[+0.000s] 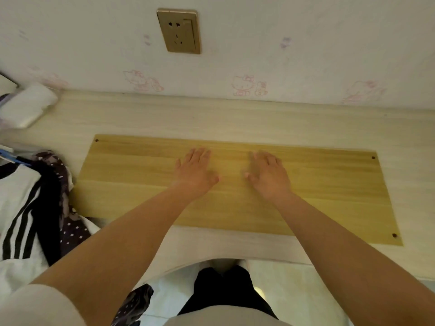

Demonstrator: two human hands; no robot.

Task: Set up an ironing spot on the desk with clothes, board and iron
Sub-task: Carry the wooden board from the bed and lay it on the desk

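Note:
A long yellow wooden board (131, 184) with small holes at its corners lies flat on the pale desk (211, 118). My left hand (195, 172) and my right hand (268, 176) both rest palm down on the board's middle, fingers straight and spread, a short gap between them. A heap of clothes (35, 203), white with black stripes and dark purple with white dots, lies at the desk's left end, touching the board's left edge. No iron is in view.
A gold wall socket (180, 31) sits on the patterned wall above the desk. A white soft pack (26, 107) lies at the desk's far left corner. The desk's front edge curves in near my legs.

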